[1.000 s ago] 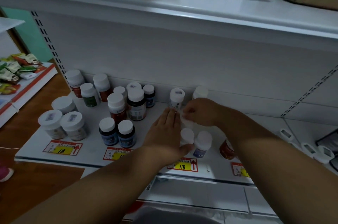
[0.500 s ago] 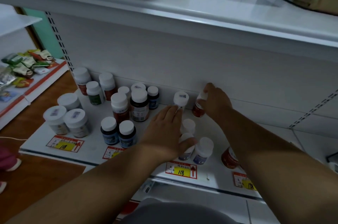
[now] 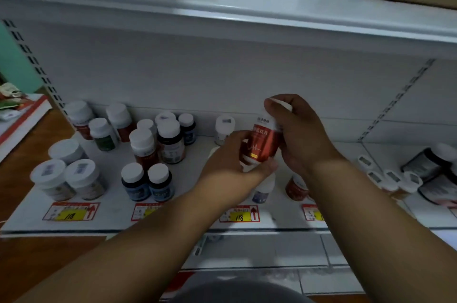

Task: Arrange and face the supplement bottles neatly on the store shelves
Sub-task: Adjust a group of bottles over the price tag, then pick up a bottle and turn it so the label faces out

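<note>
Red-labelled bottle sits lifted above the shelf, right hand gripping its cap end, left hand cupping its base; best turn label forward, then set it down upright

Both arms bare from wrist to where they leave the pic, no sleeves in view. Left hand and right hand: no rings, no watch, no wristband, no gloves. Nails short, unpainted as far as blur lets me tell. Forearms broad, w/ no marks or tattoos seen. At near edge, centre, a rounded patch of grey fabric, prob. the person's garment, plain, no print or seam visible. Pic is dim and soft so finer detail (hair, creases) can't be told. Rest of body out of view.
</note>
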A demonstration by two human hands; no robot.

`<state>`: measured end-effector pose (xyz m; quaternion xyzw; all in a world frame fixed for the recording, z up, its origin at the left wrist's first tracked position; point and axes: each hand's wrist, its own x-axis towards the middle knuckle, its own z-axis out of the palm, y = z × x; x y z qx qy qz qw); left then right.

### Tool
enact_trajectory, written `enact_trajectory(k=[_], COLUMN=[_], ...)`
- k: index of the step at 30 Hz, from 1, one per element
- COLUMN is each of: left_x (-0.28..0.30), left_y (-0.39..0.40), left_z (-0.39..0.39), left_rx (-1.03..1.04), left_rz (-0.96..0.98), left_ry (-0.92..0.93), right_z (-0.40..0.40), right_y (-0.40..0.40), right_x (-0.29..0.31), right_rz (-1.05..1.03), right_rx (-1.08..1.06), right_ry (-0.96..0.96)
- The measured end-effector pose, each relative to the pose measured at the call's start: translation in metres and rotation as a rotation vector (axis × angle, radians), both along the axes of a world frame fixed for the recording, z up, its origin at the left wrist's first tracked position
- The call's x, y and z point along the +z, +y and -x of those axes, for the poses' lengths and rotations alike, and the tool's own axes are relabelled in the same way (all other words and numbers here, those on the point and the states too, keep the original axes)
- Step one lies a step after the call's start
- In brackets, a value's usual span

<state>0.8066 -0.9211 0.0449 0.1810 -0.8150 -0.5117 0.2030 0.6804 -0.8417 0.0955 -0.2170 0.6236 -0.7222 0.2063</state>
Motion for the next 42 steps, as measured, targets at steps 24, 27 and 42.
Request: enact_trajectory(k=[24, 27, 42], left_x=[-0.027, -0.037, -0.035], left_y=[0.129, 0.140, 0.137], left_z=[0.078, 0.091, 0.129], left_rx=[0.040, 0.031, 0.000], left_rz=[0.749, 0.888, 1.124], left_ry=[0.026, -0.016, -0.517], right_z=[0.112, 0.129, 0.126], right_y=[0.125, 0.130, 0.176], right_x=[0.015, 0.007, -0.073], right_rz=[-0.420, -0.453, -0.899], right_rx=[-0.078, -0.053, 0.269], right_ry=[0.634, 0.681, 0.768])
